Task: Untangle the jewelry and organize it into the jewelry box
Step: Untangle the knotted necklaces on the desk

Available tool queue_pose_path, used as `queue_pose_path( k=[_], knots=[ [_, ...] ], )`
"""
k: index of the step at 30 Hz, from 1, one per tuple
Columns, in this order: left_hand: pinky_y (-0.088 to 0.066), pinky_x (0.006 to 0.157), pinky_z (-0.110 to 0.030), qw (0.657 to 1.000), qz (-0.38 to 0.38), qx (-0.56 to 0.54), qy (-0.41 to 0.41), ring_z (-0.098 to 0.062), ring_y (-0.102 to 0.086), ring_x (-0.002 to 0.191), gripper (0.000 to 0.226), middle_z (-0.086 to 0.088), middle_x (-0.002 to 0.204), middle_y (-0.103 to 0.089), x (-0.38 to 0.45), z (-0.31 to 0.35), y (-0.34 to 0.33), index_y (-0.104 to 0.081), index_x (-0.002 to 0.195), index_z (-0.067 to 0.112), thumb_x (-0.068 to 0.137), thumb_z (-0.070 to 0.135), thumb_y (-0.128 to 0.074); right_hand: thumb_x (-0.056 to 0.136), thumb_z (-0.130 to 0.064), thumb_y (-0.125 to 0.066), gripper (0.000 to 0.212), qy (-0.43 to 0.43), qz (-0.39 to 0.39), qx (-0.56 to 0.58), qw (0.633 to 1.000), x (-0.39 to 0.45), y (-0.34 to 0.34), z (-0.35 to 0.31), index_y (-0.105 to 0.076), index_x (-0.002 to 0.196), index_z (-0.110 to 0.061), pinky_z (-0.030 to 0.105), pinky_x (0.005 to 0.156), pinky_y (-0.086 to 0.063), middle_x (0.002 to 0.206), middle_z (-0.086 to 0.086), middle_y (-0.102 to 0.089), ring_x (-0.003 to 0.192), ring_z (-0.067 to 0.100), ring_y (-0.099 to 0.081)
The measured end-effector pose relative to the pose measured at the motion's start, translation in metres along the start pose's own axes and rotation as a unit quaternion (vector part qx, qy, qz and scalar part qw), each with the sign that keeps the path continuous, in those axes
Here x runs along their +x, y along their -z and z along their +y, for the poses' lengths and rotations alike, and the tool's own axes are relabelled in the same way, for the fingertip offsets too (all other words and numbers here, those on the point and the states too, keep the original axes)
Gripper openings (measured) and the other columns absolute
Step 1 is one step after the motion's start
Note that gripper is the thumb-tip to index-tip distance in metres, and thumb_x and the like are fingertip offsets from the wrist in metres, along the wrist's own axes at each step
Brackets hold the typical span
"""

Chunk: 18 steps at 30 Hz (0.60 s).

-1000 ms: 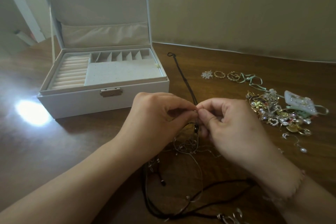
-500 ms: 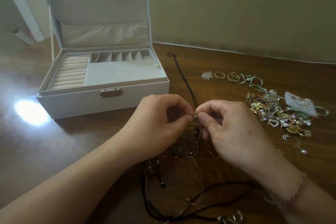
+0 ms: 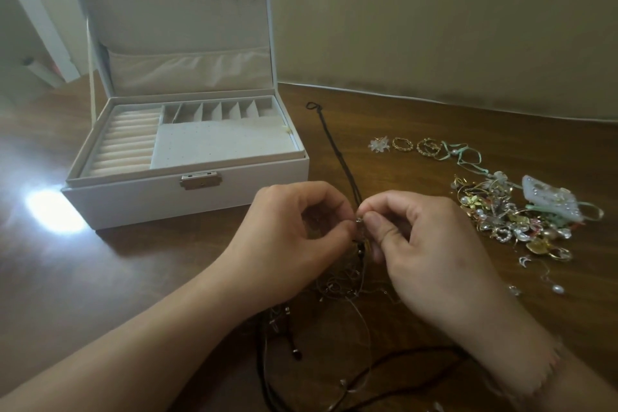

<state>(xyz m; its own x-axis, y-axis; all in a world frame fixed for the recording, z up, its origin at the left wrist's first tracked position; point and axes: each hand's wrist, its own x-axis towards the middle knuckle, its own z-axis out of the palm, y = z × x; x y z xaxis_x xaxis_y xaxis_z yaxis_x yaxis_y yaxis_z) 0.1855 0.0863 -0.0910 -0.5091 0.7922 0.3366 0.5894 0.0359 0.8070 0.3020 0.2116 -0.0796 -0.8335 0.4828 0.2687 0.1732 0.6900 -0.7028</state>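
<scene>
- Fingers (image 3: 347, 227) of the left hand (image 3: 291, 237) and right hand (image 3: 424, 244) pinched a small clasp (image 3: 358, 220) in the tangled necklaces (image 3: 341, 284) on the counter (image 3: 167, 278).
- Jewelry box (image 3: 187, 192) stood open, nothing visibly inside.
- Jewelry pile (image 3: 515, 214) at the right was not yet sorted; most work seemed left.

table (image 3: 167, 278): glossy wood | jewelry box (image 3: 160, 201): matt white, cloth lining

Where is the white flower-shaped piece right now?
In the head view, the white flower piece lies on the table right of the jewelry box, at the left end of a row beside two gold rings.
</scene>
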Motion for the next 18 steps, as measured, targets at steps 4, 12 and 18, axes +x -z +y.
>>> queue_pose_path(
  k=[4, 12, 18],
  knots=[
    [-0.052, 0.060, -0.019, 1.000, 0.004, 0.010, -0.003, -0.011, -0.064, 0.072, 0.013, 0.010, 0.076, -0.066, -0.0002, -0.0020, -0.0020, -0.067, 0.082, 0.026, 0.085, 0.014, -0.070, 0.094, -0.020, -0.061, 0.017, 0.000, 0.002, 0.004, 1.000, -0.0001, -0.0004, -0.0008, -0.071, 0.085, -0.030, 0.011, 0.056, -0.045, 0.056, -0.014, -0.058, 0.065, -0.004, -0.060],
    [-0.044, 0.054, -0.013, 1.000, -0.029, -0.004, -0.003, -0.004, -0.062, 0.061, 0.004, 0.013, 0.070, -0.067, -0.0011, -0.0024, -0.0047, -0.075, 0.086, 0.025, 0.088, 0.027, -0.071, 0.094, -0.020, -0.059, 0.021, -0.017, 0.011, 0.050, 0.999, 0.0004, 0.0021, 0.0000, -0.068, 0.079, -0.031, 0.017, 0.053, -0.048, 0.064, -0.013, -0.064, 0.061, 0.004, -0.062],
    [-0.050, 0.054, -0.032, 0.998, -0.033, -0.044, 0.011, -0.015, -0.061, 0.059, 0.008, 0.007, 0.066, -0.066, 0.0007, -0.0054, -0.0028, -0.074, 0.084, 0.023, 0.090, 0.021, -0.069, 0.097, -0.021, -0.055, 0.022, -0.091, -0.020, 0.111, 0.989, 0.0056, 0.0035, 0.0029, -0.068, 0.081, -0.027, 0.021, 0.052, -0.040, 0.058, -0.002, -0.064, 0.049, 0.003, -0.055]
  ],
)
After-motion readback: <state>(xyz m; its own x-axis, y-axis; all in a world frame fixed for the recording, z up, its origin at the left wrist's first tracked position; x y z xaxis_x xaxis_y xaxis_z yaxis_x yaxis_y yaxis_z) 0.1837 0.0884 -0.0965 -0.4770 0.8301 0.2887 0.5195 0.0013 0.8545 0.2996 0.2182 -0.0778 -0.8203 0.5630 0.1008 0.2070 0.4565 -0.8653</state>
